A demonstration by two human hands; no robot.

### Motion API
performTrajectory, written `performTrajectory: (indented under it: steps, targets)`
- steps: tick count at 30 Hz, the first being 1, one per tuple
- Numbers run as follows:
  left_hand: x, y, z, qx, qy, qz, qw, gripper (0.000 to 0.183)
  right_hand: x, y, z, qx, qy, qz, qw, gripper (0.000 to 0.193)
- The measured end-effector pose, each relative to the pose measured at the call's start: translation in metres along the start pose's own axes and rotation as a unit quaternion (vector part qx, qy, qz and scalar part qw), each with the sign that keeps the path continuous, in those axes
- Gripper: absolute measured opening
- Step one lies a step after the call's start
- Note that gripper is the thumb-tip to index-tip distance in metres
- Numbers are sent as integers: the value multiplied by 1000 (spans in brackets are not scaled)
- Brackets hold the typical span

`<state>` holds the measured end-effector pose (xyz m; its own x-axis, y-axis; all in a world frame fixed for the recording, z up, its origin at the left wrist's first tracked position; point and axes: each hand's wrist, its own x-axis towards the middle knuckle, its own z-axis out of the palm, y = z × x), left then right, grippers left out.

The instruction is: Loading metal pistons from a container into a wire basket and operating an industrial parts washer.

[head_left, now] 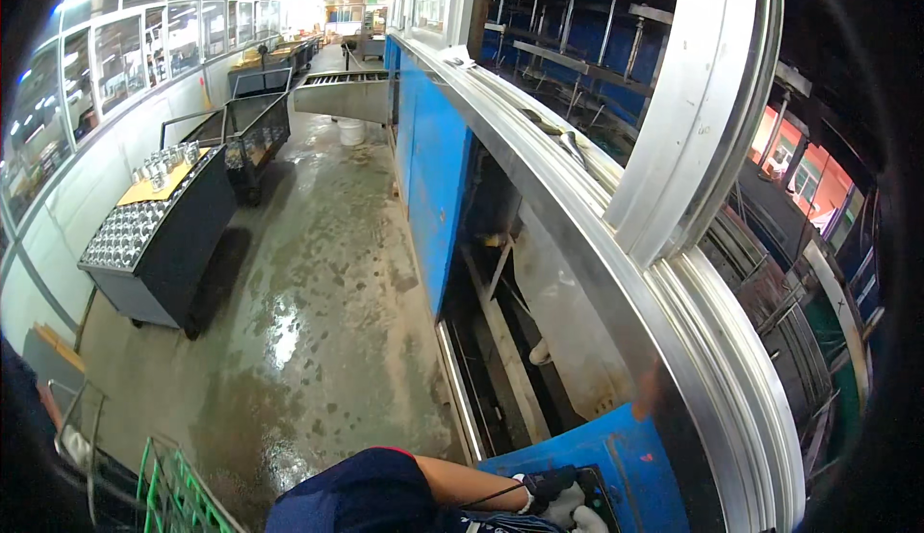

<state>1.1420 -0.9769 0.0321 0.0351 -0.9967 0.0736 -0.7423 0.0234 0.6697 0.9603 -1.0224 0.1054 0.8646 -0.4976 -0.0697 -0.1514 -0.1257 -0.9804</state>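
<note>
My right forearm, in a navy sleeve, reaches right along the lower edge. My right hand (558, 508), in a dark and pale grey glove, is at a small dark box (603, 502) on a blue panel (643, 475). Its lower fingers are cut off by the picture's edge, so their grip is unclear. At the far lower left, in shadow, my left hand (75, 444), in a whitish glove, is beside a thin metal wire frame (93, 417). Its fingers are too dim to make out. Close to it stands a green wire rack (173, 490).
A dark cart (183, 254) carries rows of shiny metal cups (135, 234). Another dark cart (255, 129) stands behind it. The floor (318, 312) is wet. A blue machine housing (433, 186) with an aluminium window frame (674, 129) runs along the right; below it is an open bay.
</note>
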Motion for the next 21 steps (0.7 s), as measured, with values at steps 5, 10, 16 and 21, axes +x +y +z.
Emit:
performTrajectory:
  steps: [5,10,16,21]
  targets:
    - [-1,-3,0,-4,-14,-5,1000,34,-1,3,0,-24,-5,-35,999,37]
    - [-2,-6,-1,-7,-27,-9,1000,34,0,5,-4,-84,-26,-89,992,38]
    - [3,-10,10,-21,-29,-6,999,33,6,12,-11,24,-59,31,997,47]
    - [7,-10,3,-58,-55,-14,997,33,8,11,-9,58,-60,18,996,46]
